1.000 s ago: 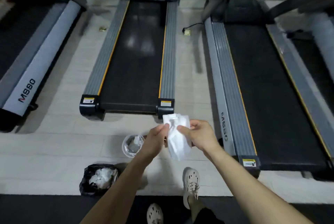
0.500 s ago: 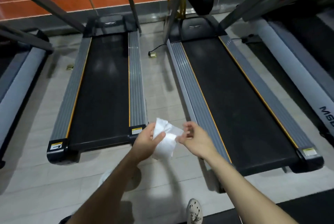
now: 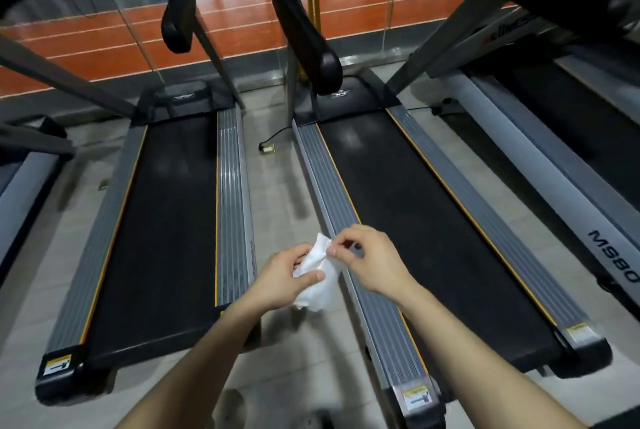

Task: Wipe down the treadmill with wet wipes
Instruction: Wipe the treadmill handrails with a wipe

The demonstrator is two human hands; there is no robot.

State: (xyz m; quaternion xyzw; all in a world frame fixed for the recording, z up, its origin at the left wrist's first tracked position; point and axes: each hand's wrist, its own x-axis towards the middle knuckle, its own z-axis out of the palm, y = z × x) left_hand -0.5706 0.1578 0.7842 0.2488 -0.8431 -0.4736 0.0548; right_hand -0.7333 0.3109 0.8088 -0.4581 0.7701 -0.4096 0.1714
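Both hands (image 3: pixel 277 278) (image 3: pixel 372 264) pinch wipe (image 3: pixel 320 290), seemingly crumpled

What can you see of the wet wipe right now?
The wet wipe is a white, thin, soft-looking sheet, crumpled and only partly unfolded. It is held in the air above the tiled floor. The left hand grips its bunched left side with the thumb across the front, and the right hand pinches its upper edge. Its lower part hangs loose below the hands.
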